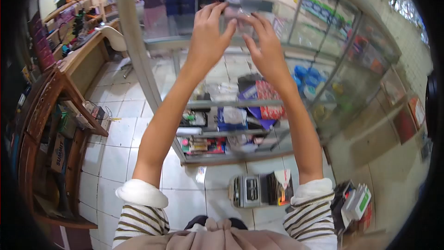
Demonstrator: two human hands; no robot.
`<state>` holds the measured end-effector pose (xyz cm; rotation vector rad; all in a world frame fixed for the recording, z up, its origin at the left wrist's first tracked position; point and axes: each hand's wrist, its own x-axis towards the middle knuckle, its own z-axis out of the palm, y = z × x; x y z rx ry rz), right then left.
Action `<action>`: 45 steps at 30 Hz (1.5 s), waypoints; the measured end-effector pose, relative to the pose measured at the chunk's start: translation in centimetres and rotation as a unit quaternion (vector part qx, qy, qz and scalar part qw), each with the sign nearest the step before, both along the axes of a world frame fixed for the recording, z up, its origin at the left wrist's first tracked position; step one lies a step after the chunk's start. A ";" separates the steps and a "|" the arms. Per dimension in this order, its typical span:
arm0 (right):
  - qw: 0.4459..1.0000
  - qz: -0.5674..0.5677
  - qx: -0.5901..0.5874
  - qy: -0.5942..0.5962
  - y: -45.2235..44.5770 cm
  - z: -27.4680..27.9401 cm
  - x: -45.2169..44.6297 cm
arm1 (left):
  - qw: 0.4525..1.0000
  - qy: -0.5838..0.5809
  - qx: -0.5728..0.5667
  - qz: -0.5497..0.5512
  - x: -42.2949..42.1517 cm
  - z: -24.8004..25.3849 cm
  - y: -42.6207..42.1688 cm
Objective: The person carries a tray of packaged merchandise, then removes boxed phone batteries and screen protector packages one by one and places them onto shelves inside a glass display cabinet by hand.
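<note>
Both arms stretch forward to the top of a glass display case [159, 45]. My left hand [210, 32] has its fingers bent and its thumb reaching toward a small, blurred pinkish thing [232, 14], whose kind I cannot make out. Opposite it, my right hand [266, 41] extends its fingers toward the same blur, its thumb apart from them. The fingertips of the two hands nearly meet. Just behind them lies a dark flat strip [264, 6], under a pale, smeared shape.
Packaged goods [233, 115] fill the case's lower shelves. An open case of tools [252, 190] lies on the tiled floor. A wooden cabinet [64, 157] stands left, a white chair [113, 37] behind it. Boxes [356, 203] are at lower right.
</note>
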<state>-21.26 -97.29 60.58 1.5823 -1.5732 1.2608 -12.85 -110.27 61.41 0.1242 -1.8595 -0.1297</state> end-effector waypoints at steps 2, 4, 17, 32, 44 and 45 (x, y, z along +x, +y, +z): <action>0.999 -0.038 0.029 -0.009 5.8 -4.7 2.1 | 0.986 0.015 0.041 -0.158 2.6 -3.7 5.6; 0.992 -0.071 0.087 -0.051 11.0 -10.1 3.2 | 0.967 -0.052 0.106 -0.226 3.2 -9.9 9.3; 0.791 -0.372 0.384 -0.297 31.4 -40.9 8.0 | 0.726 -0.364 0.462 -0.356 1.7 -49.0 28.0; 0.884 -0.316 0.234 -0.252 27.1 -23.8 8.4 | 0.852 -0.236 0.287 -0.370 4.8 -30.9 24.3; 0.988 -0.143 0.016 -0.063 13.8 -1.3 7.6 | 0.967 0.021 -0.025 -0.253 4.9 -8.3 12.5; 0.989 -0.138 0.005 -0.057 12.8 -0.3 7.2 | 0.966 0.028 -0.027 -0.255 4.8 -7.1 11.6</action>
